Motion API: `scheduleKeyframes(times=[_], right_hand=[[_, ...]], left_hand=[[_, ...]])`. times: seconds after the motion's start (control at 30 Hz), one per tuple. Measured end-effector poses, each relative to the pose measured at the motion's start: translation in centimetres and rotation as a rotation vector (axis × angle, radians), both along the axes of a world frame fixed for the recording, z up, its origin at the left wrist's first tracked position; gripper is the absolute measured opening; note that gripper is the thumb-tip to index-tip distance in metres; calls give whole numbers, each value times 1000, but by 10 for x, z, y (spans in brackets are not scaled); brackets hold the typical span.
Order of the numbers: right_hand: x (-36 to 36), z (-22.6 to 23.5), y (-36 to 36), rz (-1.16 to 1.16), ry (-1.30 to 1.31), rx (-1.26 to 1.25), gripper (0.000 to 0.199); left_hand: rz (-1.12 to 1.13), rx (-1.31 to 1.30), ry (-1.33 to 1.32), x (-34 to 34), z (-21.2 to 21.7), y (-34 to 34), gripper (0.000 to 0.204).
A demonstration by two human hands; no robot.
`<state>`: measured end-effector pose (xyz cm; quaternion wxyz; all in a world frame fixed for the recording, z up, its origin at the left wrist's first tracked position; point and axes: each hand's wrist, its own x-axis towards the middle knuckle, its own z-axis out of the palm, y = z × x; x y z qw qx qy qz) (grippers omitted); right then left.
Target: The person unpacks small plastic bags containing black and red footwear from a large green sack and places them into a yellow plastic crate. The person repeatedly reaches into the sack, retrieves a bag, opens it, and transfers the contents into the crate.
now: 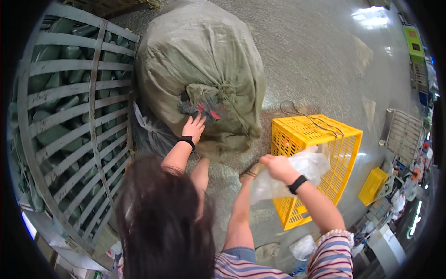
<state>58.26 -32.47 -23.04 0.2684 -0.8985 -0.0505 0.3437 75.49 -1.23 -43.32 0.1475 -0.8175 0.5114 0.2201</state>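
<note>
A bulging sack (200,60) of coarse grey-green woven plastic sits at twelve o'clock on a speckled, glossy concrete floor (320,60). Its gathered mouth shows a scrap of red and dark material (206,110). The left hand (194,126), a black band at its wrist, rests against the sack just below that opening, fingers loosely bent and slightly apart; I cannot tell whether it grips anything. The right hand (278,168), near four o'clock, is closed on the crumpled neck of a thin, clear plastic bag (297,174) that hangs in front of a rigid yellow lattice crate (344,153). A dark wire (306,118) loops over the crate's far rim. At nine o'clock stands a grey slatted cage (74,116) filled with dull green moulded pieces. Dark hair (162,223) blocks the view at six o'clock. A smaller yellow crate (371,186) lies further right.
</note>
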Motion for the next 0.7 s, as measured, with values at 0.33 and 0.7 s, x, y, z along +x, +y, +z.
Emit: scheduleKeyframes(times=[0.33, 0.7], right_hand=[[96, -59, 127, 24, 147, -136, 27], [226, -96, 141, -20, -472, -124, 60]], left_hand=[[498, -609, -203, 157, 47, -32, 48], [339, -735, -590, 312, 205, -55, 44]])
